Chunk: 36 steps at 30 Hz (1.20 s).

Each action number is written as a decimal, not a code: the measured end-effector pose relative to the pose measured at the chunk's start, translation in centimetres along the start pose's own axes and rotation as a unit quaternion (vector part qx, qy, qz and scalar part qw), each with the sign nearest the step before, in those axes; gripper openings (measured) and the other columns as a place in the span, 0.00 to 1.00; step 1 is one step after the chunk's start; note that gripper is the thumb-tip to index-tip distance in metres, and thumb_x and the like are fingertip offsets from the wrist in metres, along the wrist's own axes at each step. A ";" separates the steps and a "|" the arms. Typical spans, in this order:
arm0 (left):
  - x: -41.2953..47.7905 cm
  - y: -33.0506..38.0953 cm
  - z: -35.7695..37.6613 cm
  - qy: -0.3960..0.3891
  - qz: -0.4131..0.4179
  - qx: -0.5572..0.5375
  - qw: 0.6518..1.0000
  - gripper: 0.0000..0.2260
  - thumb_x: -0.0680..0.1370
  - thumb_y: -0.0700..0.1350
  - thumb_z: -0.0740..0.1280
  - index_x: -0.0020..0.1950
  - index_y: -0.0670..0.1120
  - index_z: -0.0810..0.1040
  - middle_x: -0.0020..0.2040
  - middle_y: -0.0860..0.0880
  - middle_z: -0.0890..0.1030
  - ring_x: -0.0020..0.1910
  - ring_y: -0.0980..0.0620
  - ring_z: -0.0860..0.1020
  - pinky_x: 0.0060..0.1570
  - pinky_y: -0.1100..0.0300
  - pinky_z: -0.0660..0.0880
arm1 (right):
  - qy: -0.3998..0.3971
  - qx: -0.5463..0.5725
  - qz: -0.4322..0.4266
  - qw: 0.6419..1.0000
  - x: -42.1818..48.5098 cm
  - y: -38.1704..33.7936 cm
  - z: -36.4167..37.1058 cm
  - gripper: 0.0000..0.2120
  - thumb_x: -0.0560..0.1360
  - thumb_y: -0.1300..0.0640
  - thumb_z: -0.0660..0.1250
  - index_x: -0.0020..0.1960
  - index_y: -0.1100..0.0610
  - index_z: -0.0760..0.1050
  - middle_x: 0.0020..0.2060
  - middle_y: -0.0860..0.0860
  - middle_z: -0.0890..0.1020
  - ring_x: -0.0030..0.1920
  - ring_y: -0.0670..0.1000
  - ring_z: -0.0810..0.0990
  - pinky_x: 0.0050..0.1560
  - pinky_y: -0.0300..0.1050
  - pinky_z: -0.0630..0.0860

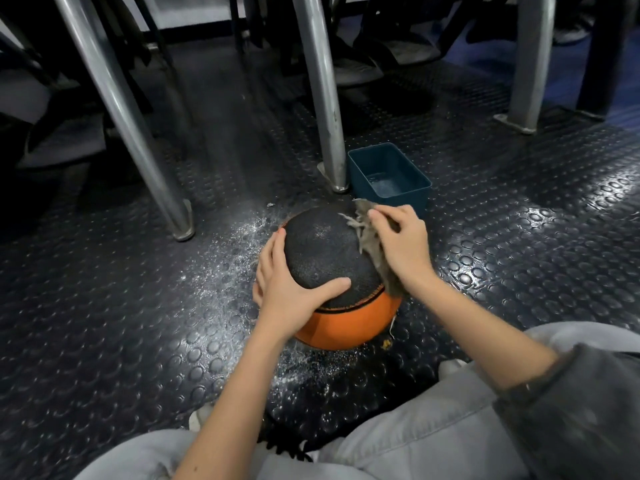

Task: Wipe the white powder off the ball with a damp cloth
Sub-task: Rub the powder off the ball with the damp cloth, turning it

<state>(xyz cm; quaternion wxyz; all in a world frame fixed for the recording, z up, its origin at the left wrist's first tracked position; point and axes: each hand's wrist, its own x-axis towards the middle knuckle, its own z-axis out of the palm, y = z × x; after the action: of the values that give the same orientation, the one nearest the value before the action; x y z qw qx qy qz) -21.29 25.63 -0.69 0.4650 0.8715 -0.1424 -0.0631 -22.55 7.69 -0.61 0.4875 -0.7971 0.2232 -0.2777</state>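
Studded dark floor (519,237), powder-flecked: ball (322,251) at centre, left hand (287,289) spread flat against its 8 o'clock flank, right hand (401,244) curled around grey cloth (367,237) at 2 o'clock, ball's black crown lying toward 9 o'clock from that hand.

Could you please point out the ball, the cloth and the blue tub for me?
ball (322,251), head view, black top panel
cloth (369,241), head view, frayed middle
blue tub (405,197), head view, near outer wall
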 end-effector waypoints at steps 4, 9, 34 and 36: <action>0.4 -0.4 -0.4 0.011 0.002 -0.023 1.000 0.57 0.51 0.73 0.66 0.76 0.56 0.52 0.73 0.57 0.53 0.74 0.53 0.53 0.72 0.42 0.54 | -0.011 -0.089 -0.240 0.967 -4.0 -2.3 1.2 0.14 0.73 0.45 0.64 0.51 0.51 0.82 0.45 0.45 0.74 0.49 0.51 0.70 0.50 0.45 0.64; 0.4 0.4 -0.1 0.001 -0.003 -0.008 1.000 0.56 0.51 0.72 0.68 0.76 0.58 0.51 0.73 0.61 0.51 0.73 0.55 0.52 0.73 0.41 0.51 | -0.015 0.004 -0.018 1.000 0.7 0.0 -0.9 0.07 0.75 0.48 0.67 0.51 0.48 0.81 0.47 0.47 0.78 0.54 0.51 0.75 0.58 0.47 0.69; -0.5 0.3 0.9 -0.015 0.036 0.055 0.998 0.47 0.57 0.75 0.69 0.72 0.69 0.52 0.70 0.66 0.53 0.72 0.57 0.51 0.73 0.43 0.45 | 0.050 0.187 0.232 0.953 1.0 2.6 -1.9 0.08 0.77 0.50 0.65 0.41 0.50 0.79 0.42 0.49 0.82 0.51 0.52 0.79 0.53 0.46 0.74; -0.3 0.0 0.7 0.033 0.083 0.035 0.995 0.32 0.61 0.73 0.63 0.63 0.73 0.61 0.63 0.66 0.63 0.69 0.56 0.59 0.72 0.43 0.50 | 0.057 0.203 0.266 0.941 1.2 3.0 -2.4 0.10 0.78 0.52 0.64 0.39 0.51 0.78 0.34 0.49 0.80 0.45 0.51 0.78 0.47 0.44 0.73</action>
<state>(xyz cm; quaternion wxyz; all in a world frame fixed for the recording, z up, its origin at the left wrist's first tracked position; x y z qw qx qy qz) -21.71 25.18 -1.09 0.4425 0.8739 -0.2010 0.0095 -23.51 4.05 -2.14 0.6816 -0.5753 0.3935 -0.2226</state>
